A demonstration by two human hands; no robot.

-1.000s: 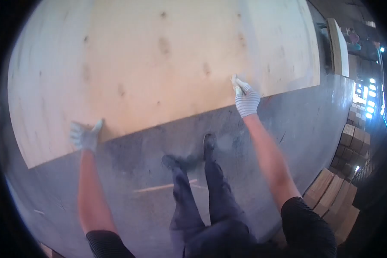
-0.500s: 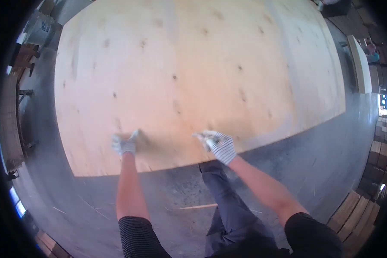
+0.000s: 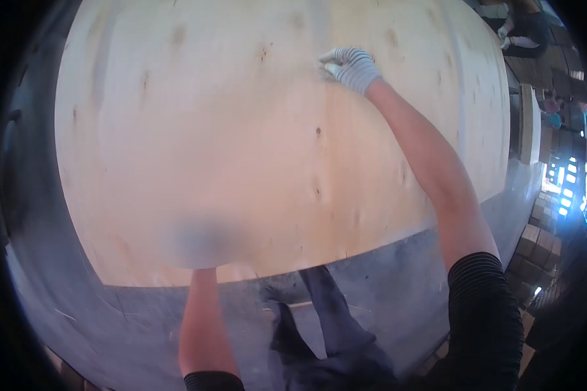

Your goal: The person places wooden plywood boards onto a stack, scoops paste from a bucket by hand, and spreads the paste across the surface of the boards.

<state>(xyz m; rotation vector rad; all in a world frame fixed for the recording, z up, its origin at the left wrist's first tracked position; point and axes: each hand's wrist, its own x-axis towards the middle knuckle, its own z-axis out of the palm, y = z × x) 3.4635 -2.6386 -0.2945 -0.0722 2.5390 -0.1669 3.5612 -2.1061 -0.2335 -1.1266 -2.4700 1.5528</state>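
Note:
A large pale plywood sheet (image 3: 254, 143) with scattered dark knots spreads out before me. My right hand (image 3: 352, 68), in a striped white work glove, reaches far over the sheet. Its fingers and thumb are pinched together just above or against the wood; whatever is between them is too small to make out. Near the sheet's front edge is my left hand (image 3: 205, 242), smeared into a grey blur, so its fingers do not show.
Grey floor (image 3: 156, 326) lies along the front edge of the sheet, with my legs (image 3: 336, 319) standing on it. Another person (image 3: 525, 32) is at the far right corner. Stacked wooden blocks (image 3: 538, 244) line the right side, below a thick pale board (image 3: 529, 124).
My right hand has moved far forward over the sheet from near its front edge. My left hand has shifted slightly down and become blurred. The view has shifted too.

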